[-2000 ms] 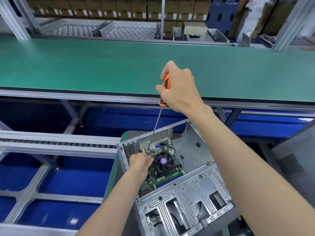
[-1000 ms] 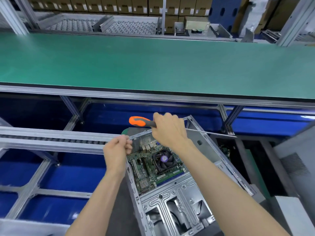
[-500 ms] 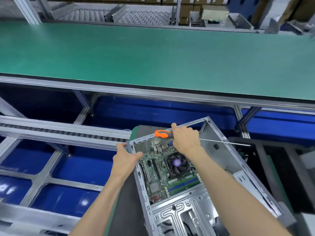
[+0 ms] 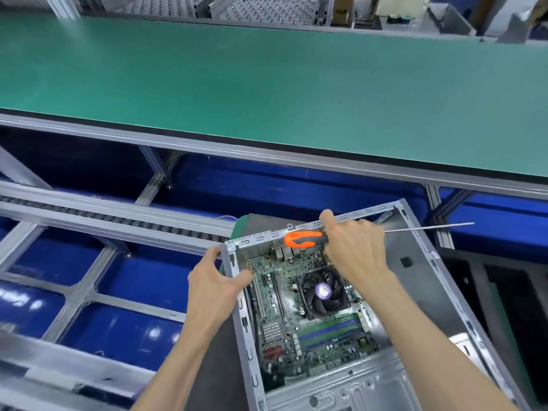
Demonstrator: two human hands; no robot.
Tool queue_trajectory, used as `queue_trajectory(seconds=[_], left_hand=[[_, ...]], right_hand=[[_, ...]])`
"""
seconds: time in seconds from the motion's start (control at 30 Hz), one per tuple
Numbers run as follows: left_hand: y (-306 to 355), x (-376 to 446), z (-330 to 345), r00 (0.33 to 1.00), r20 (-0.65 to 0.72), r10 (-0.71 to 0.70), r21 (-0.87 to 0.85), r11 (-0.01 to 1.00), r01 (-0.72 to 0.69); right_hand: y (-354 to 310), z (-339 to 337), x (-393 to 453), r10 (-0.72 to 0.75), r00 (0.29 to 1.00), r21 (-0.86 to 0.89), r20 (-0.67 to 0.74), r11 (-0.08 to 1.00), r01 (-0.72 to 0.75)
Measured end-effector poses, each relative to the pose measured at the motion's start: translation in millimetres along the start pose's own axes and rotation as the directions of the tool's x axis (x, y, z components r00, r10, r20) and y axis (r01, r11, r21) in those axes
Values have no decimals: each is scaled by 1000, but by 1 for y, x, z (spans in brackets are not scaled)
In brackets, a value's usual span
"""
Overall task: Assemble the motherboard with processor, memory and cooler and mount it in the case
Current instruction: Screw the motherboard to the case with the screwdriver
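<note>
**Two hands on an open computer case with the motherboard inside**

A person's view looks down at an open metal case [image 4: 415,280] lying on its side, in the near middle of the scene. The motherboard [image 4: 296,330] sits flat inside the case, against its left wall. A black cooler [image 4: 321,292] with a round purple label at its hub stands on the board, toward the far end. Just near of the cooler lie blue and green memory slots [image 4: 329,329].

The left hand [image 4: 213,280] grips the far left corner of the case frame, thumb inside over the edge of the board, fingers wrapped round the outside wall. The right hand [image 4: 353,250] is over the far rim of the case, its fingers curled round a screwdriver [image 4: 302,239]. The orange handle sticks out to the left of the fist; the thin metal shaft points right, level, beyond the case's right wall.

Farther away, a long green tabletop [image 4: 267,90] runs across the scene. On the left are grey metal rails [image 4: 112,215] over blue bins.
</note>
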State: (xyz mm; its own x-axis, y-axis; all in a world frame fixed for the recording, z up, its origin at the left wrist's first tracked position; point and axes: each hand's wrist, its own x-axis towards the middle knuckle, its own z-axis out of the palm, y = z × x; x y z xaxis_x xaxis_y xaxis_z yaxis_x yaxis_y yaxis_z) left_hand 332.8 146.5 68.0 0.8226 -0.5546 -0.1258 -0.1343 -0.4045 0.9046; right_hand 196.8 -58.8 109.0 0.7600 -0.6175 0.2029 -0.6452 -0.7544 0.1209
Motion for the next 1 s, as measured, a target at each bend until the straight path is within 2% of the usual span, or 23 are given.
queue_trajectory(seconds=[0.07, 0.13, 0.2, 0.27, 0.5, 0.7, 0.9, 1.0], left_hand=[[-3, 1, -1, 996, -39, 76, -54, 995, -78], [-6, 3, -1, 992, -84, 95, -196, 974, -110], [-11, 5, 0, 990, -130, 51, -328, 940, -92], [-15, 6, 1, 985, -170, 20, -378, 922, -84], [-20, 1, 1, 960, -271, 72, -366, 915, -172], [-23, -1, 1, 949, -301, 97, -365, 908, -208], [-42, 8, 4, 958, -287, 23, -349, 928, -127], [-52, 18, 8, 967, -239, -84, -310, 951, 6]], right_hand=[[0, 0, -1, 1, 999, 4, -38, 1000, 0], [-2, 0, -1, -15, 998, 21, -65, 1000, 16], [-4, 2, -2, -24, 997, 43, -77, 999, 28], [-6, 3, -4, -28, 996, 42, -86, 999, 32], [-8, 4, -8, -43, 995, 12, -95, 999, 44], [-9, 5, -7, -77, 988, -15, -137, 997, 75], [-15, 23, 0, -88, 992, 29, -85, 995, 91], [-29, 34, 10, -121, 991, -71, 61, 990, 125]])
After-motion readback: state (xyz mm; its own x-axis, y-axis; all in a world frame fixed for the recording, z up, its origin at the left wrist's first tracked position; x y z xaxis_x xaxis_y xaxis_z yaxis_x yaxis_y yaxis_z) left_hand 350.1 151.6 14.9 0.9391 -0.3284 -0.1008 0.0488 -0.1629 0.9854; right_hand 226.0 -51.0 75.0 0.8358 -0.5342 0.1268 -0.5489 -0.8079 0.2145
